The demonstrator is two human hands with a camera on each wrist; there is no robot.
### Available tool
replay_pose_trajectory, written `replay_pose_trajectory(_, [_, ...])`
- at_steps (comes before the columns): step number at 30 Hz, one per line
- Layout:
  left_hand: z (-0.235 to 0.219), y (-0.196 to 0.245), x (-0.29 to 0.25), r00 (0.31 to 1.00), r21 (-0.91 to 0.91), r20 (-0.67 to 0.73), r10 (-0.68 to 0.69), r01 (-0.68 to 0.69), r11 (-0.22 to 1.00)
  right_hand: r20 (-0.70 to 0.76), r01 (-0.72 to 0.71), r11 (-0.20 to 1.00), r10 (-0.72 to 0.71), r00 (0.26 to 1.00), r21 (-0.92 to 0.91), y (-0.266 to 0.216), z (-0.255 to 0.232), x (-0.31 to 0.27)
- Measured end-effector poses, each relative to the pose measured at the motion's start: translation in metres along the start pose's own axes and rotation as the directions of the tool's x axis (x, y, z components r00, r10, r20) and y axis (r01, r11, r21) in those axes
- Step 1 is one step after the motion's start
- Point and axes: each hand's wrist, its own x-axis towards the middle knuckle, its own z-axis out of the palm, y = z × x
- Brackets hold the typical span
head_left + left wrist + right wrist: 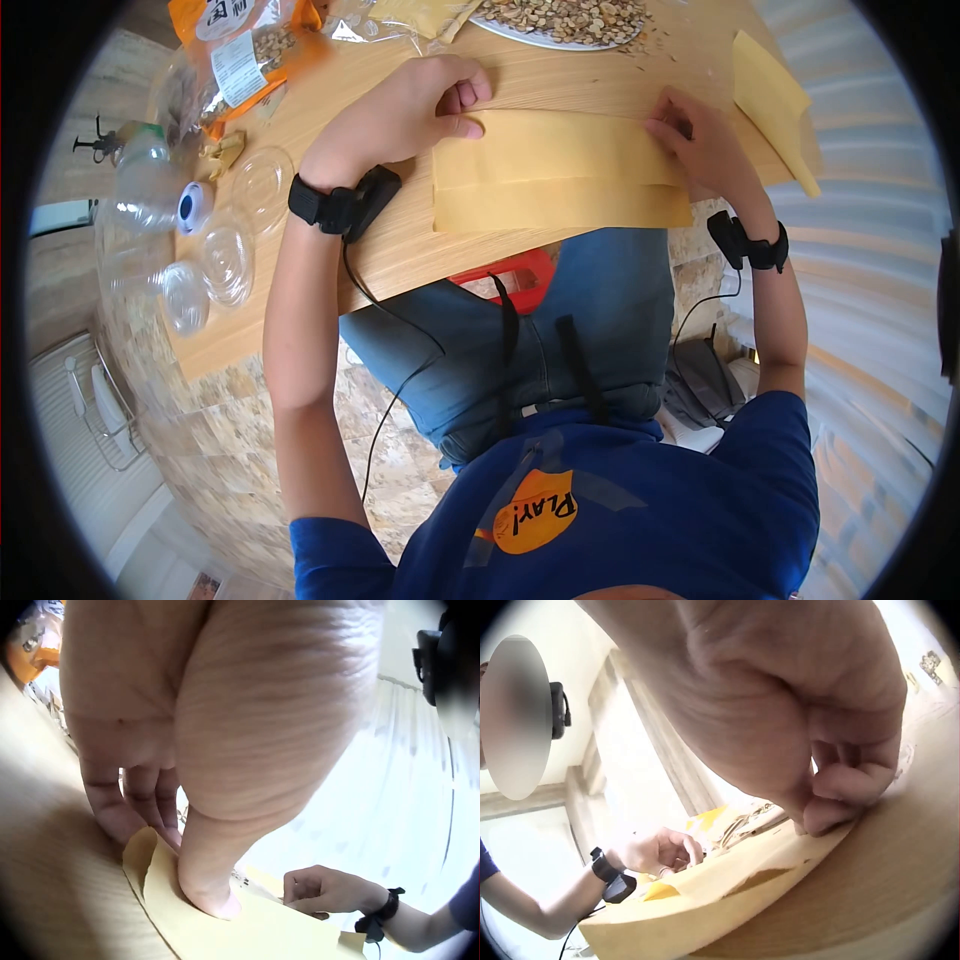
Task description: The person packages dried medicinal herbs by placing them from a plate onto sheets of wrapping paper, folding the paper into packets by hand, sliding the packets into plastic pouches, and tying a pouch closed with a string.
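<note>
The person wears a royal-blue short-sleeved T-shirt with a rounded orange print reading "PLAY!" in dark letters, with greyish shapes around it. Below are blue jeans and two dangling black straps. Each wrist has a black band with a small black box and thin black cable. A black device sits at the head.

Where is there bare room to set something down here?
The table shows bare wood between the left wrist's black camera and the held tan paper, and in a strip between that paper and the plate. It's crowded along the left with clear lids and a bottle, and farther back around the orange bag.
</note>
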Motion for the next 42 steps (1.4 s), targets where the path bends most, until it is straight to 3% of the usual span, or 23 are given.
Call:
replay_pose_trajectory(5, [-0.008,-0.008,0.001,0.995,0.079,0.081,-0.054,0.048,0.996,0.028,-0.108,0.988,0.111,0.993,-0.114,0.003,-0.012,-0.004])
replay_pose_trajectory(7, [-0.008,-0.008,0.002,0.994,0.09,0.105,-0.039,0.029,0.996,-0.174,0.107,0.965,-0.151,0.973,-0.238,-0.002,-0.005,-0.014])
replay_pose_trajectory(8, [-0.008,-0.008,0.001,0.994,0.082,0.101,-0.039,0.031,0.996,-0.168,0.107,0.964,-0.151,0.974,-0.244,-0.005,-0.002,-0.018])
replay_pose_trajectory(10, [-0.008,-0.006,0.001,0.997,0.079,0.077,-0.014,0.008,0.997,-0.066,0.436,0.842,-0.479,0.876,-0.318,-0.013,0.005,-0.029])
replay_pose_trajectory(11, [-0.004,-0.008,0.001,0.997,0.076,0.08,-0.014,0.007,0.997,-0.065,0.433,0.844,-0.475,0.878,-0.317,-0.02,0.007,-0.035])
replay_pose_trajectory(13, [0.0,-0.009,0.003,0.961,0.187,-0.055,0.27,-0.255,0.949,0.158,0.569,0.757,-0.55,0.82,-0.322,-0.035,0.006,-0.042])
replay_pose_trajectory(20, [0.021,0.017,0.006,0.953,0.111,0.131,0.274,-0.289,0.951,0.205,0.621,0.697,-0.59,0.781,-0.358,-0.041,0.01,-0.048])
replay_pose_trajectory(22, [0.03,0.026,0.006,0.9,0.065,0.138,0.413,-0.424,0.903,0.223,0.651,0.675,-0.615,0.757,-0.348,-0.036,0.013,-0.045])
replay_pose_trajectory(23, [0.03,0.037,0.002,0.94,0.06,0.232,0.248,-0.268,0.961,0.215,0.645,0.682,-0.612,0.761,-0.345,-0.034,0.014,-0.044])
replay_pose_trajectory(26, [0.044,0.032,-0.001,0.921,0.215,0.208,0.33,-0.372,0.903,0.242,0.633,0.684,-0.587,0.773,-0.363,-0.031,0.017,-0.046])
replay_pose_trajectory(28, [0.042,0.028,-0.002,0.921,0.216,0.257,0.293,-0.35,0.912,0.169,0.588,0.792,-0.565,0.808,-0.164,-0.033,0.02,-0.048])
replay_pose_trajectory(29, [0.039,0.028,-0.002,0.921,0.225,0.292,0.257,-0.327,0.918,0.162,0.583,0.796,-0.562,0.812,-0.161,-0.035,0.022,-0.05])
replay_pose_trajectory(36, [0.043,0.042,-0.002,0.909,0.333,0.301,0.288,-0.383,0.862,0.194,0.504,0.787,-0.465,0.864,-0.356,-0.053,0.036,-0.078])
replay_pose_trajectory(42, [0.043,0.087,-0.024,0.946,0.429,0.293,0.136,-0.258,0.866,0.118,0.491,0.801,-0.482,0.868,-0.343,-0.044,0.043,-0.086])
